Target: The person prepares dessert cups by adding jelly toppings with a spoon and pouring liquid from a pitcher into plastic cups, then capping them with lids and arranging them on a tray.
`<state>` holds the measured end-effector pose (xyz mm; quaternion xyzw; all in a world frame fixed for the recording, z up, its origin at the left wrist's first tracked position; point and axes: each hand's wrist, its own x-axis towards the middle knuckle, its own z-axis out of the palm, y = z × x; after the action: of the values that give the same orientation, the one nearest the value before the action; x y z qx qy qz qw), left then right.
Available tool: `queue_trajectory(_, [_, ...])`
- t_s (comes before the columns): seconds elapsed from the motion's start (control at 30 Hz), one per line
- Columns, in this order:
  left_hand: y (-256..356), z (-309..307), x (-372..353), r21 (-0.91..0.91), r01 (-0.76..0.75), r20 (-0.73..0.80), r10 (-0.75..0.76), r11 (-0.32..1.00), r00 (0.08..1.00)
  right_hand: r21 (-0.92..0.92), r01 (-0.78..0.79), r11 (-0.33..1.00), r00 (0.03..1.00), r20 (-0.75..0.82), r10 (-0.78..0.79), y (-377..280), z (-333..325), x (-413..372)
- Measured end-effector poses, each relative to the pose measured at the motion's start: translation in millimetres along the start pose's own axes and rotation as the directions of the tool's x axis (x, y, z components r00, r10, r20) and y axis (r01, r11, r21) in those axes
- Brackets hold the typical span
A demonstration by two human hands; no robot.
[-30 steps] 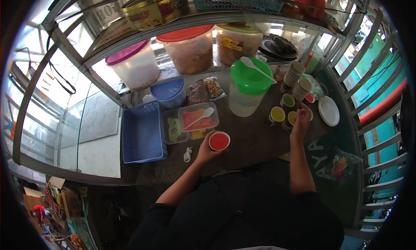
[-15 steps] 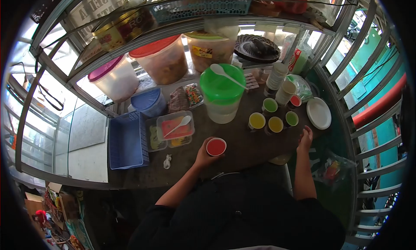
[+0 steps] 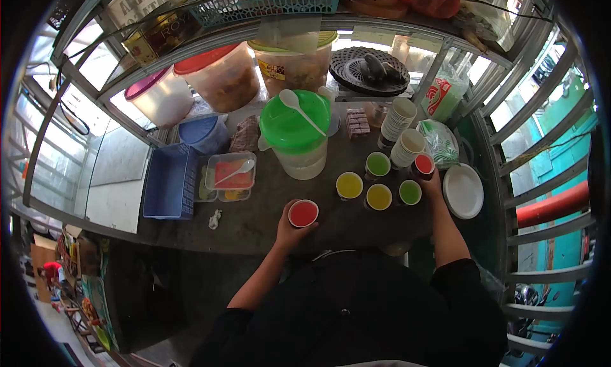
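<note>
Near the table's front edge my left hand [image 3: 291, 232] is wrapped round a paper cup of red liquid [image 3: 303, 214]. Further right, my right hand [image 3: 433, 184] is at a second red cup [image 3: 423, 164], its fingers around the cup's lower right side. Just left of that hand stands a green cup [image 3: 410, 192]. Two yellow cups [image 3: 349, 185] and another green cup [image 3: 378, 165] stand between my hands. Stacked empty paper cups [image 3: 408, 147] are directly behind the right red cup.
A lidded green-topped container [image 3: 294, 122] with a white spoon on it stands mid-table. Left are plastic tubs [image 3: 233, 172] and a blue basket [image 3: 168, 184]. White plates [image 3: 463, 192] lie at the right. A shelf [image 3: 356, 20] crosses above.
My right hand has moved forward and left to the second red cup and closed round it. My left hand still holds its red cup. The camera view has shifted.
</note>
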<state>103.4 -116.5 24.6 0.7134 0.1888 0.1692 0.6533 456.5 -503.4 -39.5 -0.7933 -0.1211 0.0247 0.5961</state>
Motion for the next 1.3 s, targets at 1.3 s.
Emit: queue_trajectory(1.3, [109.4,-91.4,-16.7,-0.197,-0.251,-0.485,0.128,0.948,0.865,0.156,0.427,0.891,0.834,0.312,-0.455,-241.1,25.2,16.4])
